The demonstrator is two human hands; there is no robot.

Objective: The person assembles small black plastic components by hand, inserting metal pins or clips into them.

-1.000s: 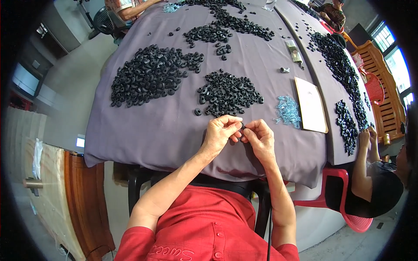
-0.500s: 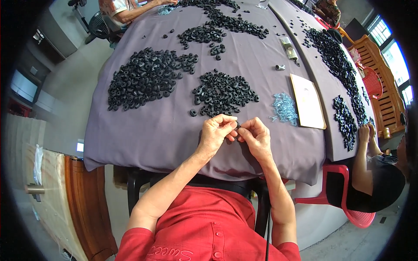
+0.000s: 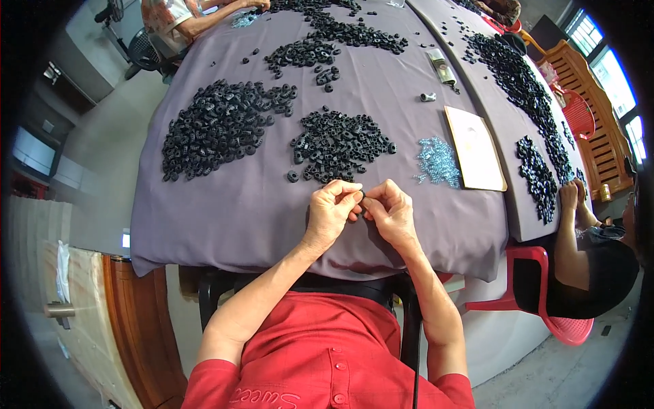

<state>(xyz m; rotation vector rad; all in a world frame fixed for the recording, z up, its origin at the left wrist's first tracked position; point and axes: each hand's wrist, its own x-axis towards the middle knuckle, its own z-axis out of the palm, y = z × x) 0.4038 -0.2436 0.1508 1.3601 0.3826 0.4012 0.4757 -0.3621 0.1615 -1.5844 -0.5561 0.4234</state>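
Over the near part of the cloth-covered table, my left hand (image 3: 332, 213) and my right hand (image 3: 390, 213) meet at the fingertips. Between them is a small black plastic piece (image 3: 362, 195), mostly covered by the fingers. My left thumb and fingers pinch it; my right thumb and forefinger press at its other side. Whether my right fingers also hold a smaller part cannot be made out. Just beyond my hands lies a heap of small black plastic pieces (image 3: 340, 143). To the right is a pile of small pale-blue, shiny pieces (image 3: 437, 162).
A larger heap of black ribbed pieces (image 3: 218, 126) lies to the left. A flat cream board (image 3: 475, 148) rests beside the blue pile, with a small metallic cylinder (image 3: 428, 97) beyond it. At the right, another person (image 3: 579, 266) sits by a red plastic chair (image 3: 528, 279).
The view has shifted slightly, so the table's things sit a little further left. My hands stay together at the black piece, with the fingers slightly rearranged.
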